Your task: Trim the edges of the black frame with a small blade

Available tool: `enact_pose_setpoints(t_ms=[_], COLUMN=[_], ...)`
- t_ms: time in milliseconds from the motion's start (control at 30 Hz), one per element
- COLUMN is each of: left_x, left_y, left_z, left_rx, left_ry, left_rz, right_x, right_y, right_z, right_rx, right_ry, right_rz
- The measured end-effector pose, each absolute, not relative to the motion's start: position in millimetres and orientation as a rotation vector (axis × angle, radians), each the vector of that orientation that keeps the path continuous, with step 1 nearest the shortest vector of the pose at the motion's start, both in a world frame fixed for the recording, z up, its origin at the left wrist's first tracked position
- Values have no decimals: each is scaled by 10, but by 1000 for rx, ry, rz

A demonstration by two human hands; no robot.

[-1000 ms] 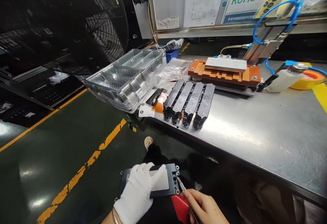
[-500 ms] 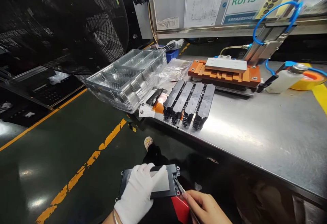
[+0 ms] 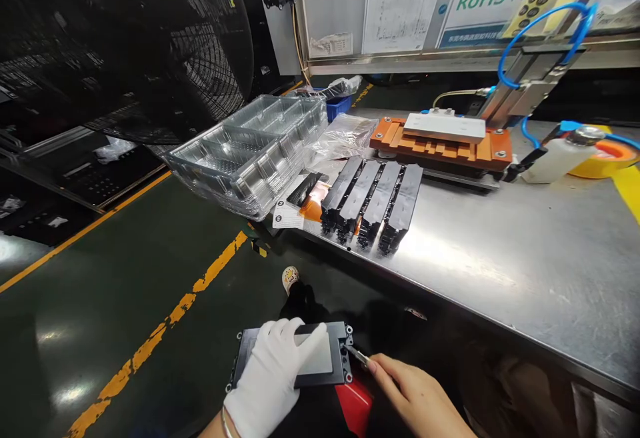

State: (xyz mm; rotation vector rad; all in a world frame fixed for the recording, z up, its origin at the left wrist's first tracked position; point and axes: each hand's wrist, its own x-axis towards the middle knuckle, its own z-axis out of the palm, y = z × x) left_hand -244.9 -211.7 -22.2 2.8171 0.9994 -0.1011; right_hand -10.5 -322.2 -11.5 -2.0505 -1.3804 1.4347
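Observation:
A black rectangular part [image 3: 340, 365] with a light grey panel on its face lies over my lap at the bottom centre. My left hand [image 3: 273, 375], in a white glove, grips it from above, its fingers across the panel. Bare, my right hand [image 3: 405, 385] pinches a slim metal tool [image 3: 358, 356] like a knife. The tool's tip is at the part's right end, between two ring-shaped corner lugs; whether it touches there is too small to tell.
Black parts [image 3: 380, 198] stand in a row near the edge of a metal table [image 3: 500, 258]. Behind them is an orange fixture [image 3: 440, 145]. Clear plastic trays [image 3: 250, 151] are stacked to their left. A white bottle [image 3: 560, 155] stands at the right. A large fan [image 3: 150, 45] fills the upper left.
My right hand has moved slightly right and up, and the tool now lies at a flatter angle, its tip a little higher on the part's end. My left hand keeps its hold.

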Motion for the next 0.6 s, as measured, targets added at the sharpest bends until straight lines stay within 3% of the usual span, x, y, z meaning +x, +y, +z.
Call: enact_pose_setpoints(t_ms=[400,500,600], left_x=[-2452,-2463,-2497], left_y=[-2118,-2098,-2100], left_z=[-182,-202,-282], left_rx=[2761,2672,2267], left_ry=[922,971,1036], left_rz=[-120,-55,227], right_x=[-54,-7,-66], right_y=[-3140,-3171,-3262], right_z=[-18,14,7], right_rx=[-2097,-1943,-1684], right_ry=[-1489,-1283,-880], right_rz=[1516,1652,1789])
